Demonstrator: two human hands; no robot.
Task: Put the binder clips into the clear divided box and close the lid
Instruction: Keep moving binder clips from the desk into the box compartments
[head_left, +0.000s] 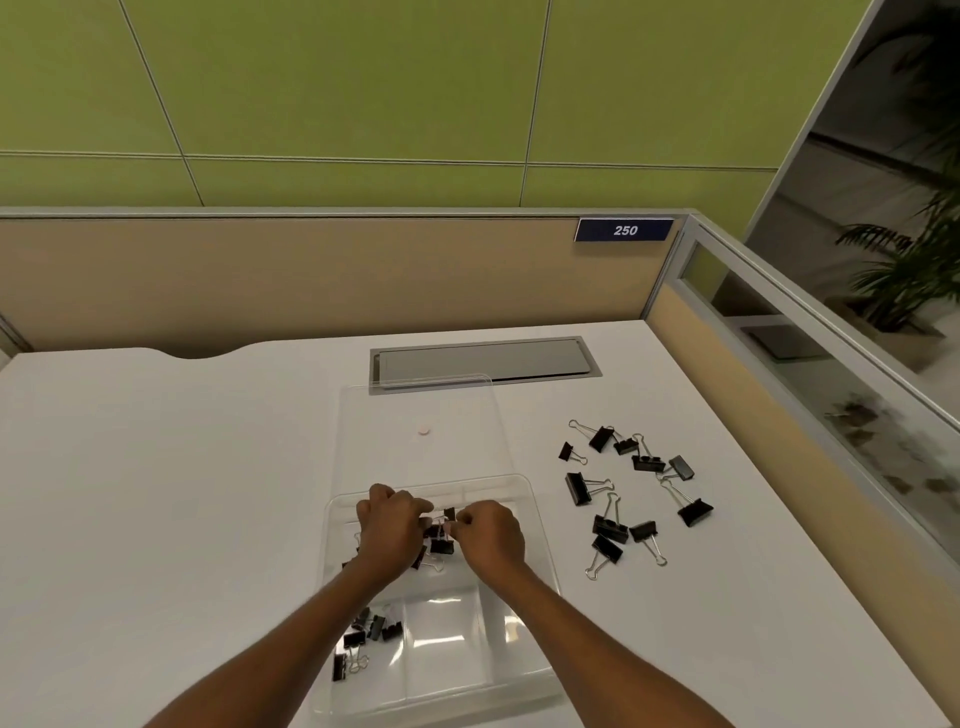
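Note:
A clear divided box (540, 525) lies on the white desk, its clear lid (467, 415) open and lying flat behind it. My left hand (389, 530) and my right hand (491, 535) meet over the box's far compartments, both pinching at a black binder clip (442, 540) between them. More clips lie under my hands. Several black clips (371, 636) sit in the near left compartment. A loose pile of black binder clips (623, 488) lies on the desk to the right of the box.
The grey cable-tray cover (483, 361) is set into the desk behind the lid. A small pink round thing (424, 429) shows through the lid. Beige partition walls (311, 270) bound the desk at the back and right. The box's near middle compartment (441, 639) holds nothing.

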